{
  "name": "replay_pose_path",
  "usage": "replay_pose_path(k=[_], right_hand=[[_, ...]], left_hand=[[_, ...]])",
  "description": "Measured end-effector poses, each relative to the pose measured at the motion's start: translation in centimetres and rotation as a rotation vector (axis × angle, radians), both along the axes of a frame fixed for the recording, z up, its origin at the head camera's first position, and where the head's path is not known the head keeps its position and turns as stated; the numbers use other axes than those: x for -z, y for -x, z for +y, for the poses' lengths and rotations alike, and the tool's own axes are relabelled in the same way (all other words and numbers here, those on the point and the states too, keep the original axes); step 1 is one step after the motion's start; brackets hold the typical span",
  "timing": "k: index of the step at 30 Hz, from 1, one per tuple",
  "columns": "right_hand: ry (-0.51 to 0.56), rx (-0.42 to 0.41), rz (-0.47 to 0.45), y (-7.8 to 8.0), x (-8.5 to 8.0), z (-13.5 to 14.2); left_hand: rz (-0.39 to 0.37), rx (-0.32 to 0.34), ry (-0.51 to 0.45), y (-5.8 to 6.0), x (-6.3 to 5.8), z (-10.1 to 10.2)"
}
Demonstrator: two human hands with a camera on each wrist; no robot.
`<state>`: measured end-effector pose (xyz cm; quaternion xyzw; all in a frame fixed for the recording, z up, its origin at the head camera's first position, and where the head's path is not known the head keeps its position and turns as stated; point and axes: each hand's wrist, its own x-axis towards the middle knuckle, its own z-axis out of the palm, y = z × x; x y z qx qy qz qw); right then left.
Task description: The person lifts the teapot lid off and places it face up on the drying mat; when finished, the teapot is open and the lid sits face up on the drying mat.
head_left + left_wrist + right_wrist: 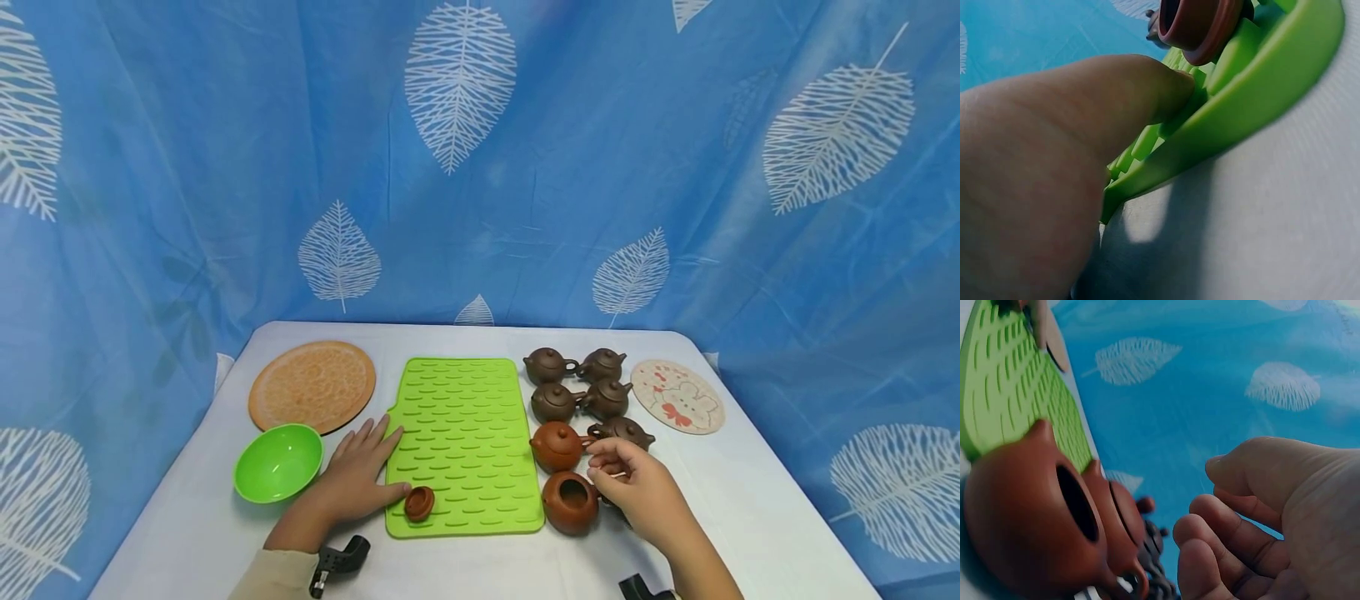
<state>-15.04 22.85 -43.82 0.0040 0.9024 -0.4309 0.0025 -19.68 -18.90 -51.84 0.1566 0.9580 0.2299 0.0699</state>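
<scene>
Teapot lid (419, 504) is just kinda sitting tilted on the green mat's (465, 433) near left corner, hollow side showing. Left hand's (358, 473) fingers are spread out flat, thumb tip right by it. Right hand's (636, 485) loosely curled, nothing in it, beside the lidless teapot (557, 510).

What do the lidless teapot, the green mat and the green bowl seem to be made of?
Lidless teapot: probably unglazed clay, smooth and satin, given its even reddish-brown body and soft highlights.
Green mat: likely silicone or rubber, fairly matte, with moulded ridges and a thick rounded edge.
Green bowl: perhaps plastic, glossy with bright reflections; glazed ceramic remains possible.
</scene>
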Motion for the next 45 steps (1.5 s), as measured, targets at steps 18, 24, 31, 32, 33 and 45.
replay_pose_path(k=[18, 24, 31, 32, 33, 45], right_hand=[[-0.205, 0.084, -0.065, -0.8, 0.9, 4.7], [-0.24, 0.079, -0.078, -0.9, 1.4, 5.4], [-0.241, 0.093, -0.084, -1.3, 1.7, 5.8], [-0.239, 0.098, -0.085, -1.3, 1.8, 5.9], [-0.235, 0.101, -0.084, -1.3, 1.8, 6.0], [-0.237, 0.122, -0.124, -1.6, 1.8, 7.2]], left_hand=[[-0.017, -0.018, 0.032, 0.2, 0.3, 0.1], [-0.013, -0.018, 0.028, 0.1, 0.2, 0.1], [-0.019, -0.021, 0.033, 0.1, 0.4, 0.0], [-0.017, -0.02, 0.031, 0.1, 0.3, 0.0], [-0.015, -0.019, 0.031, 0.1, 0.3, 0.0], [-0.01, -0.011, 0.023, 0.1, 0.1, 0.0]])
